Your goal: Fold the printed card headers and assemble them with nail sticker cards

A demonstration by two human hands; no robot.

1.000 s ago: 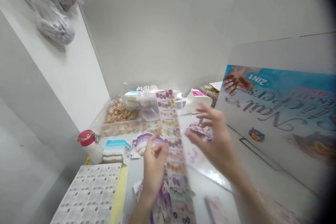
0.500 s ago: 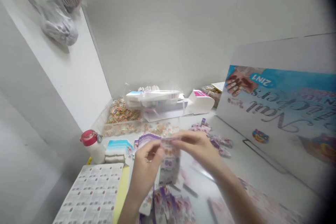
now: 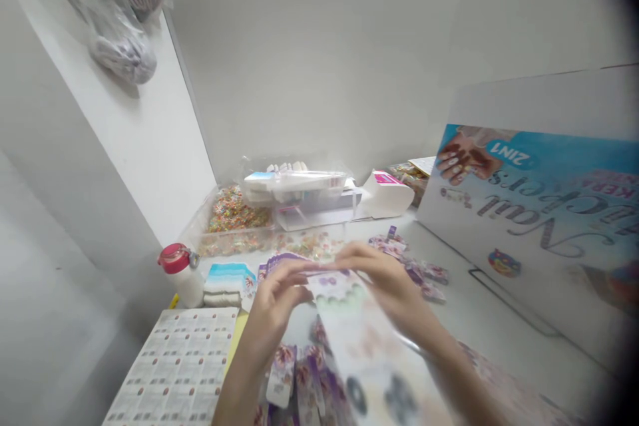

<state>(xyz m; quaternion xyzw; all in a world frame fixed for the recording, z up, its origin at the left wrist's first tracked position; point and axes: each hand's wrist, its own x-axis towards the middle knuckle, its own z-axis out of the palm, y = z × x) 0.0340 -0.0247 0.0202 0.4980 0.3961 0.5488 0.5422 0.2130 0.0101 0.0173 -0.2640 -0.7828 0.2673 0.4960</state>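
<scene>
A long pale sticker sheet (image 3: 367,339) with coloured nail-like shapes hangs blurred between my hands and spreads toward me. My left hand (image 3: 277,296) pinches its far left edge, thumb below and fingers above. At the far right edge my right hand (image 3: 382,276) grips the same sheet, fingers bent over it. Just below, several small purple and white packets (image 3: 304,379) lie in a heap. Beyond my left fingers stands a stack of purple-edged cards (image 3: 282,259), partly hidden.
On the left are a white sheet of printed labels (image 3: 172,366), a red-capped bottle (image 3: 182,273) and blue-white packs (image 3: 227,283). Behind sits a clear tub of colourful bits (image 3: 237,213). A large nail sticker box (image 3: 529,226) stands at the right, near more packets (image 3: 412,263).
The sheet looked short and hung upright; now it extends much nearer, tilted toward the lower right. My fingers have shifted along its upper edge. The view has turned slightly left.
</scene>
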